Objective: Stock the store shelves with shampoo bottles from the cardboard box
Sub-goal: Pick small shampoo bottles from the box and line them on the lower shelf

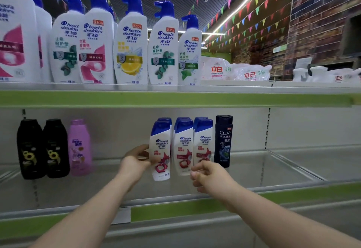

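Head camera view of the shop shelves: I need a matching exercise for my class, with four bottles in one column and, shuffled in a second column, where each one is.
Column A
1. dark navy Clear bottle
2. lilac plastic bottle
3. white pump bottle with lemon label
4. tilted white blue-capped bottle

Column B
a. on the upper shelf
b. held by the left hand
c. directly right of the upright white bottles
d. directly beside the two black bottles

Pairs: 1-c, 2-d, 3-a, 4-b

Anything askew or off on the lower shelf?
One thing: the leftmost white bottle, gripped by the left hand, sits forward of its row, slightly tilted. The other white bottles and the Clear bottle stand upright. No spills or damage visible.
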The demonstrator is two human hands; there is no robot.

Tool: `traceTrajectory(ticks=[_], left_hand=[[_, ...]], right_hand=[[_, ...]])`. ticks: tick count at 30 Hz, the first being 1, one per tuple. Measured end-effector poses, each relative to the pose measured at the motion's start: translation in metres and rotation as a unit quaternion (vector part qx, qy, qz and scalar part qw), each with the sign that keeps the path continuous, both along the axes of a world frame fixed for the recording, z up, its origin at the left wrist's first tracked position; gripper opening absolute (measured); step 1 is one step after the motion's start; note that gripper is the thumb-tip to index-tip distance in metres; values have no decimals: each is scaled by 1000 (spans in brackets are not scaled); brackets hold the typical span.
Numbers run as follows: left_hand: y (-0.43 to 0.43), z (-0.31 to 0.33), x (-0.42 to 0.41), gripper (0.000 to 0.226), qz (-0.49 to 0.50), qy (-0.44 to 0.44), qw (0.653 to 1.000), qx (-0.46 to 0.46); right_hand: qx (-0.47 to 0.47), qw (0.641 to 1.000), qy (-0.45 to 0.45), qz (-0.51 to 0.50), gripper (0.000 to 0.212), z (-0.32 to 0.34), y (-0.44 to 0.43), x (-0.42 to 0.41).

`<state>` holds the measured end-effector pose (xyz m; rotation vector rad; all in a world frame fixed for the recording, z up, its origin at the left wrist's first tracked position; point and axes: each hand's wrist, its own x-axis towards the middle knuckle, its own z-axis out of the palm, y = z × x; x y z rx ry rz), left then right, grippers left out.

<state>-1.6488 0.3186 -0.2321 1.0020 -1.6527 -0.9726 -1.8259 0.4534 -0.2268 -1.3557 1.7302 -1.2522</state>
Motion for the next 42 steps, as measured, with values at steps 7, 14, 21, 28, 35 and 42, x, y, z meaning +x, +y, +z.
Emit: traceTrajectory(ticks=[7, 14, 21, 28, 35, 42], left_hand=[[-4, 0, -5, 38, 16, -29, 999, -19], [-10, -4, -10, 35, 13, 5, 1000, -11], [-9, -3, -10, 40, 6, 9, 1000, 2], [0, 0, -14, 33, 41, -19, 999, 31], [26, 8, -5, 60, 33, -73, 991, 105], [51, 17, 26, 9, 12, -37, 991, 124]], right_hand=[[-3, 1000, -10, 4, 13, -3, -4, -4], [-4, 1000, -24, 6, 12, -5, -6, -7], [-5, 999, -37, -3, 6, -7, -8, -6], [-6, 999, -37, -15, 6, -3, -7, -2], [-15, 999, -29, -20, 4, 13, 5, 12], [-10, 999, 23, -27, 13, 31, 16, 32]])
